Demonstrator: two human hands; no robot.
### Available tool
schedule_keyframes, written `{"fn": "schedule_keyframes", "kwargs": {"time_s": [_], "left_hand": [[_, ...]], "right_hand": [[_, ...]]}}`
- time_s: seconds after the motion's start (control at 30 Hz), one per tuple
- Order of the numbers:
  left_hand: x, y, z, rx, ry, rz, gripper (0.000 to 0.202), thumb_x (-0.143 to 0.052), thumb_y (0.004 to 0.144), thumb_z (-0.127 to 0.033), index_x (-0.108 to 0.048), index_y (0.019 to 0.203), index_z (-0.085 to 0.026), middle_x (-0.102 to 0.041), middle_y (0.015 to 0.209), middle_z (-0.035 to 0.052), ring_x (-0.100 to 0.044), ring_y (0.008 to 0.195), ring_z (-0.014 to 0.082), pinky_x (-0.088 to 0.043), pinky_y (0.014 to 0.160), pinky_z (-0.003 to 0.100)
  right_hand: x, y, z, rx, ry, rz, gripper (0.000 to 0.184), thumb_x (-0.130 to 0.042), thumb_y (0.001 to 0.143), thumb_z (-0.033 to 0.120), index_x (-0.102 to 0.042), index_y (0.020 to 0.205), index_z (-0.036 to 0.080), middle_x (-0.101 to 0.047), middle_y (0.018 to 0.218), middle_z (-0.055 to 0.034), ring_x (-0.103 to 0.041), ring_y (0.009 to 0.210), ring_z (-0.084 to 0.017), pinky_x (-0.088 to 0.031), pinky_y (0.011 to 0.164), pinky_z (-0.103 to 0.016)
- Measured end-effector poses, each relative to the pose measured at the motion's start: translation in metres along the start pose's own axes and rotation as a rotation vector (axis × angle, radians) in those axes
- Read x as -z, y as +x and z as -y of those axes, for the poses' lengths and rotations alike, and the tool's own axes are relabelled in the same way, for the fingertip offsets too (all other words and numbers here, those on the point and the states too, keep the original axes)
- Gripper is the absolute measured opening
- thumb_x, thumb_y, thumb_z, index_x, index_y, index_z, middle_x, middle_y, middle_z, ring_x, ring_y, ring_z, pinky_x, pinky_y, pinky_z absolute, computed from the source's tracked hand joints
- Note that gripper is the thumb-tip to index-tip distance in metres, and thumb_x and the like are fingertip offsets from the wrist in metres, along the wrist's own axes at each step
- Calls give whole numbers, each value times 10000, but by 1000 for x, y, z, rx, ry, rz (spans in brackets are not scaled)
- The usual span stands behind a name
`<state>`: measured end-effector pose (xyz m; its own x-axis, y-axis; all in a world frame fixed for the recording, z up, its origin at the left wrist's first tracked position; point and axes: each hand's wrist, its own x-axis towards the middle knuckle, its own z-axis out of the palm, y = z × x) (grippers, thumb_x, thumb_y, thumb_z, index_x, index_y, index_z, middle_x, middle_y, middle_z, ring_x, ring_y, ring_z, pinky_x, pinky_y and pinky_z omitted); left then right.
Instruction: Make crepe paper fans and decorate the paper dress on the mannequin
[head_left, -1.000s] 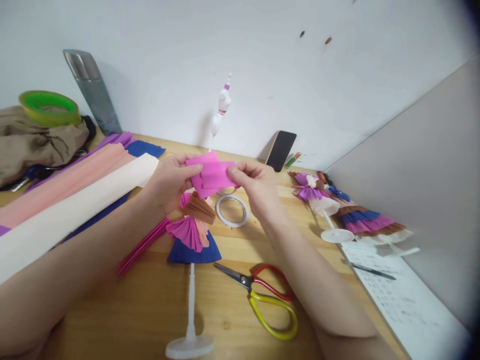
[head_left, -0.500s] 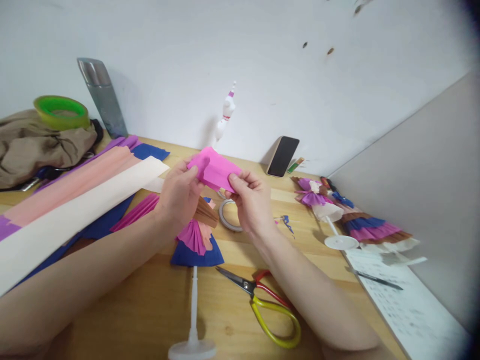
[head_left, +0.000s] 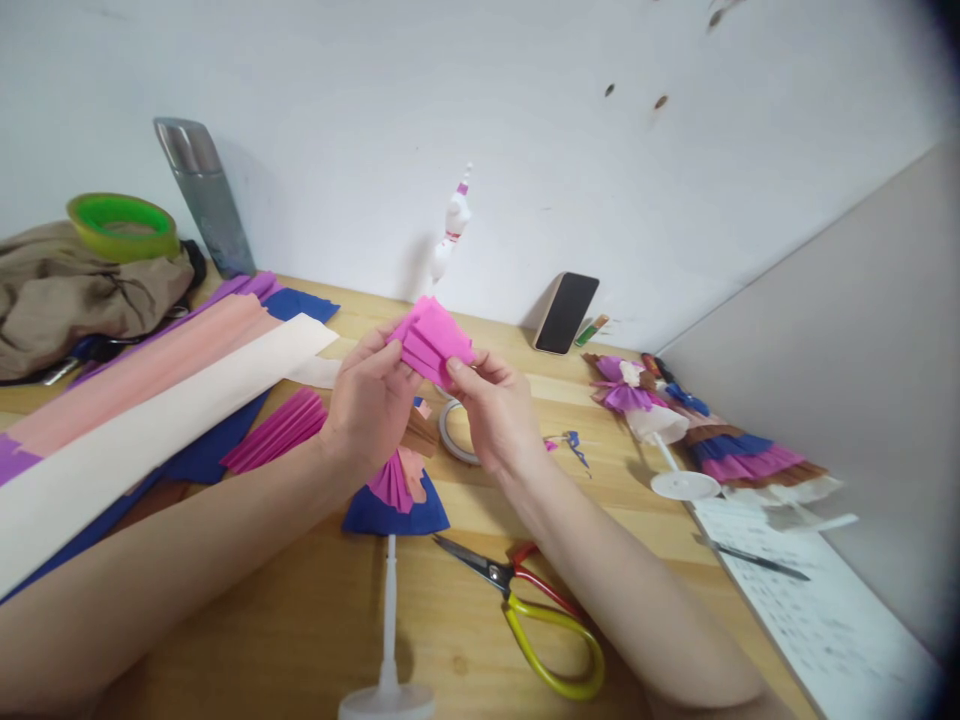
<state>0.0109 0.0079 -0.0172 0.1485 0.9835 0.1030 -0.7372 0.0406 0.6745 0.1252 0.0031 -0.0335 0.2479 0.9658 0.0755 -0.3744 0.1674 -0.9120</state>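
A piece of bright pink crepe paper (head_left: 431,340), gathered into folds, is held up between both hands. My left hand (head_left: 373,395) pinches its left side, and my right hand (head_left: 491,405) grips the lower right edge with the thumb on top. Below them on the table lies a doll figure on a white stand (head_left: 388,620), dressed in a blue paper skirt (head_left: 397,512) with pink and peach layers; its upper part is partly hidden by my left hand. Scissors (head_left: 499,575) with red and yellow handles lie open beside it. A tape roll (head_left: 455,432) sits partly behind my right hand.
Crepe paper strips (head_left: 172,400) cover the table's left side. A bottle (head_left: 206,200), a bag (head_left: 67,300) with a green tape roll (head_left: 124,225) and a phone (head_left: 567,313) stand along the wall. Finished-looking paper-dressed dolls (head_left: 742,450) and a pen (head_left: 761,561) on a written sheet are at right.
The pink paper is now bunched into more folds and spans less width. My hands have come closer together, the right one shifting left.
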Motion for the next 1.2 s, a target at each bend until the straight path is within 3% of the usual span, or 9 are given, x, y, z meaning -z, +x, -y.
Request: {"fn": "schedule_keyframes", "kwargs": {"time_s": [0.4, 0.63, 0.8, 1.07, 1.2], "left_hand": [[4, 3, 3, 19, 73, -27, 178, -472, 887, -132, -632, 955, -172, -708, 1031, 80, -657, 1068, 192, -518, 933, 330], [1, 1, 1, 3, 102, 44, 235, -419, 925, -198, -611, 790, -194, -685, 902, 37, -650, 979, 163, -519, 888, 290], [-1, -1, 0, -14, 146, 60, 76, -587, 863, -222, -636, 841, -167, -697, 876, 48, -657, 854, 165, -529, 790, 276], [0, -1, -4, -19, 254, -54, 203, -676, 723, -73, -656, 914, -141, -717, 819, 28, -655, 728, 122, -529, 714, 225], [0, 0, -6, -10, 298, -83, 183, -693, 713, -94, -654, 883, -147, -714, 800, 24, -663, 685, 136, -545, 655, 244]], "right_hand": [[2, 2, 7, -129, 36, 99, 248, -801, 543, 270, -566, 570, 196, -615, 628, 42, -553, 606, -101, -480, 652, -260], [6, 8, 0, -91, 20, 54, 228, -821, 523, 249, -618, 595, 174, -624, 605, 40, -532, 550, -81, -461, 568, -232], [5, 9, -1, -80, 39, 43, 235, -817, 510, 225, -598, 586, 182, -614, 582, 49, -537, 535, -85, -482, 561, -240], [4, 9, -3, -28, 17, 29, 232, -801, 512, 227, -586, 586, 181, -617, 571, 50, -530, 533, -84, -456, 571, -240], [5, 9, -2, 42, -50, 35, 220, -786, 545, 236, -580, 604, 188, -583, 549, 69, -498, 515, -79, -435, 566, -242]]}}
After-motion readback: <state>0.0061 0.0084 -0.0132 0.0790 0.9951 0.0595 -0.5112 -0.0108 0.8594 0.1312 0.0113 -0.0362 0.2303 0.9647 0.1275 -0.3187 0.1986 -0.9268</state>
